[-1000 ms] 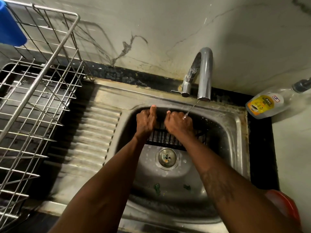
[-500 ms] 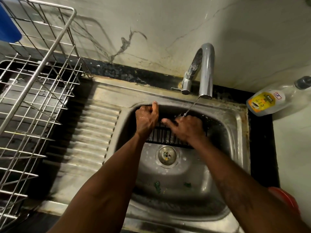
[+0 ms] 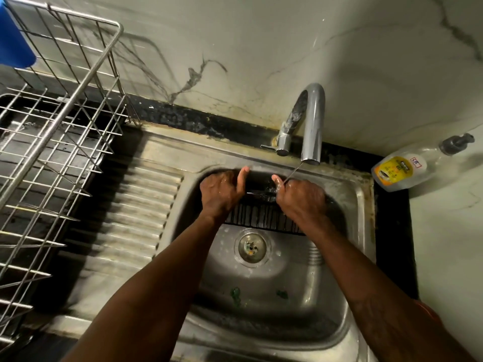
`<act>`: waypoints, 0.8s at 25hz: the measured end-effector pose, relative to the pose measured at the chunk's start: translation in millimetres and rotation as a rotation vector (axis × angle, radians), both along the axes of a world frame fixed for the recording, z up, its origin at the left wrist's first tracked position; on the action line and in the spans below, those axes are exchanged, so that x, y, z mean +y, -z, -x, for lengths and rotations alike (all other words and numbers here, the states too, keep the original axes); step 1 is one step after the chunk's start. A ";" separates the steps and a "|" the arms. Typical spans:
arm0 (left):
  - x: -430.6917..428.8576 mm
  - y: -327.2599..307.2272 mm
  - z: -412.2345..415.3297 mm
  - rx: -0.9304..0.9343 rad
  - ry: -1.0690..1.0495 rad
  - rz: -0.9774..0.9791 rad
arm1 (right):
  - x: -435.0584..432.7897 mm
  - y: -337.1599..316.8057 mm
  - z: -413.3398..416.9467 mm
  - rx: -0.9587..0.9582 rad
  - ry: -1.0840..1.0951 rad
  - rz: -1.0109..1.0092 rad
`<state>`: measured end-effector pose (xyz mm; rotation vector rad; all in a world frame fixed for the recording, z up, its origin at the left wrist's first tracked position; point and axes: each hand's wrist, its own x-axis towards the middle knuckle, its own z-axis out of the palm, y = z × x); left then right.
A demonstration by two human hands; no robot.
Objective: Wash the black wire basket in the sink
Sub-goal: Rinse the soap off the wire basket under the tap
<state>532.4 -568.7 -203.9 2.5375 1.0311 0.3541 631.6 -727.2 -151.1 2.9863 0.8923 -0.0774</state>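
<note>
The black wire basket (image 3: 261, 218) stands against the far wall of the steel sink (image 3: 347, 194), under the tap (image 3: 312, 121). A thin stream of water falls from the spout onto my right hand (image 3: 300, 199). That hand grips the basket's top rim on the right, fingers curled over it. My left hand (image 3: 222, 192) grips the rim on the left with its thumb raised. Most of the basket is hidden behind both hands; only its vertical bars show below them.
A steel dish rack (image 3: 52, 142) stands on the ribbed drainboard (image 3: 136, 218) to the left, with a blue item (image 3: 13, 45) at its top. A dish-soap bottle (image 3: 402, 168) lies on the counter right of the sink. The drain (image 3: 252, 246) sits mid-basin.
My right hand slid right along the rim, then closed its fingers over it under the water stream. My left hand kept its grip.
</note>
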 end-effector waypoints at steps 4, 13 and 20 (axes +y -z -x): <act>-26.0 -23.3 -18.4 -0.188 0.231 0.079 | 33.0 -23.2 3.9 0.081 0.064 0.054; -34.8 -18.2 -19.3 -0.341 -0.336 1.001 | 25.7 -48.5 15.0 0.164 -0.228 -0.398; -18.2 -35.2 -12.3 -0.449 -0.054 1.083 | 32.4 -47.3 13.4 0.043 -0.147 -0.265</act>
